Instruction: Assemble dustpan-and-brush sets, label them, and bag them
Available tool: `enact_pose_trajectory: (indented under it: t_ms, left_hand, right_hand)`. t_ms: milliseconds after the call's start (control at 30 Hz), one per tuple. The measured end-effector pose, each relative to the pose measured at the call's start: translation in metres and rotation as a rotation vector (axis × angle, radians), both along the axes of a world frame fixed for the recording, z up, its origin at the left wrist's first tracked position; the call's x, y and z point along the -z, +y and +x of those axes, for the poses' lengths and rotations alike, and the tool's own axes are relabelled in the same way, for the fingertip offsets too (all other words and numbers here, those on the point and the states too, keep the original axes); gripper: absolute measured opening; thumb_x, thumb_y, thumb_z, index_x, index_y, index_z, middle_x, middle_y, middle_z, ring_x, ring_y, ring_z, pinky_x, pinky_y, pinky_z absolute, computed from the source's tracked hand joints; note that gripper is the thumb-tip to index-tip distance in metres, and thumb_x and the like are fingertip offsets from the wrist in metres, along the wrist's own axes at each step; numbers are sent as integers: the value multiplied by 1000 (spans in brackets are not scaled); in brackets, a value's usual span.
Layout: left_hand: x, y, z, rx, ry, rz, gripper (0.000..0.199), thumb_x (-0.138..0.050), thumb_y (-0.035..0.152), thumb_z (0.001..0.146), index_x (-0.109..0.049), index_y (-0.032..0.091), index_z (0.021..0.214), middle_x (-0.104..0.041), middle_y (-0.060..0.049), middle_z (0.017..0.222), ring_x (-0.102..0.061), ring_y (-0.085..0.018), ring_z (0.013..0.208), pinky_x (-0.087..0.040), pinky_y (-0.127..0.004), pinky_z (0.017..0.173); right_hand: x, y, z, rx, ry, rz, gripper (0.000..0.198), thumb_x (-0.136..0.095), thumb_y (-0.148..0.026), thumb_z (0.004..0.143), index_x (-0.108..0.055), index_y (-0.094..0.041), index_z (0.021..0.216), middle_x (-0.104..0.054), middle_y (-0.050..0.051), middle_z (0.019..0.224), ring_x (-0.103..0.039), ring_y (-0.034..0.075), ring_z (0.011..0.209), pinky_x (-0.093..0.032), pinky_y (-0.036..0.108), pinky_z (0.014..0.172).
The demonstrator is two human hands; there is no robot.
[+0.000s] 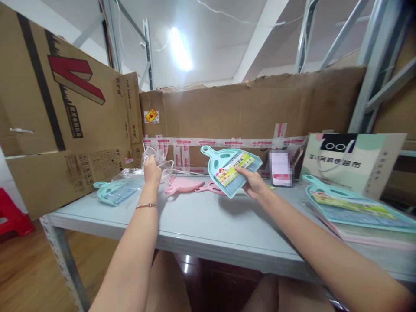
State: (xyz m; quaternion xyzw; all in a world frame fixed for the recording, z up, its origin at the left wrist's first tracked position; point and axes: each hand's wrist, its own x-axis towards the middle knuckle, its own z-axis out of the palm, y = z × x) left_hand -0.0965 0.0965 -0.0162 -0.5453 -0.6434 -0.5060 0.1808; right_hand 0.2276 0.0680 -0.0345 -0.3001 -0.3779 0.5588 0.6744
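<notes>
My right hand [255,184] grips a turquoise dustpan [216,160] by its edge, tilted above the table. A small brush with grey-blue bristles [248,169] lies in this dustpan, under a yellow-green printed label. My left hand [152,171] is closed on a clear plastic bag [167,169] at the back left. Below and between my hands lie a pink dustpan [183,184] and another pink piece with a handle [211,187], partly hidden behind the turquoise one. Left of my left hand, a turquoise dustpan with a brush [112,193] rests on the table.
Several dustpan sets [360,208] are stacked at the right. Behind them stands a paper carrier bag [351,164], with a phone [281,169] propped upright beside it. Cardboard [227,112] walls the back, and a big carton [91,117] the left. The grey table [195,216] has a metal front edge.
</notes>
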Motion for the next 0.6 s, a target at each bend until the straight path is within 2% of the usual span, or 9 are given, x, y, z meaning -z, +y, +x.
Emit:
enact_pose_trajectory:
  t_ms: [67, 133, 200, 267, 333, 400, 500, 533, 600]
  left_hand:
    - [-4, 1, 8, 159, 8, 229, 47, -38, -6, 64, -54, 11, 105, -61, -11, 96, -59, -21, 89, -45, -35, 86]
    - [-7, 0, 16, 322, 15, 379, 45, -38, -4, 65, -54, 13, 103, -61, -9, 92, -60, -18, 85, -47, -33, 84]
    - [-8, -2, 24, 455, 6, 476, 43, -37, -3, 67, -54, 15, 102, -61, -6, 91, -60, -16, 84, -48, -30, 83]
    - [-8, -4, 31, 539, -23, 507, 40, -38, -1, 68, -54, 17, 101, -61, -5, 90, -61, -15, 85, -48, -30, 83]
    - [-6, -3, 36, 596, -58, 451, 38, -40, 1, 69, -53, 17, 100, -61, -5, 88, -61, -15, 83, -48, -29, 80]
    - [-3, 1, 42, 619, -75, 316, 34, -43, 4, 70, -53, 17, 100, -61, -5, 86, -61, -15, 79, -48, -29, 76]
    - [5, 4, 57, 555, -127, 77, 25, -49, 17, 76, -53, 16, 101, -63, -8, 88, -60, -19, 81, -46, -33, 79]
    - [9, 4, 64, 535, -160, -2, 26, -51, 24, 78, -53, 15, 102, -63, -9, 90, -59, -20, 85, -45, -34, 81]
    - [17, 2, 79, 561, -228, -185, 40, -55, 40, 77, -52, 16, 108, -64, -11, 91, -59, -23, 89, -43, -36, 84]
  right_hand:
    - [-1, 1, 1, 19, 44, -2, 24, -64, -7, 69, -62, -18, 90, -72, 2, 77, -69, 19, 75, -59, 35, 72]
    - [-1, 3, 3, 27, 71, -7, 23, -64, -6, 69, -62, -17, 89, -72, 1, 74, -69, 19, 72, -59, 35, 71]
    - [-1, 4, 4, 31, 80, -16, 22, -64, -5, 69, -63, -17, 87, -71, 2, 72, -69, 19, 71, -59, 34, 70]
    - [-1, 4, 6, 30, 82, -18, 22, -64, -5, 68, -63, -17, 87, -71, 1, 70, -69, 19, 70, -59, 34, 70]
    - [-2, 5, 7, 34, 88, -14, 23, -64, -4, 68, -63, -17, 86, -71, 1, 69, -68, 18, 68, -59, 33, 69]
    - [-2, 6, 8, 52, 99, -18, 23, -65, -3, 67, -63, -16, 86, -70, 0, 67, -68, 17, 66, -59, 32, 67]
    - [-4, 8, 12, 101, 127, -34, 23, -64, -1, 68, -64, -15, 86, -70, 0, 66, -68, 16, 63, -59, 30, 65]
    - [-4, 9, 14, 118, 142, -33, 23, -63, -1, 68, -64, -15, 86, -70, 0, 66, -68, 16, 63, -59, 29, 64]
    - [-5, 12, 18, 149, 177, -21, 24, -63, 0, 68, -63, -16, 86, -70, 0, 69, -67, 15, 62, -59, 28, 63]
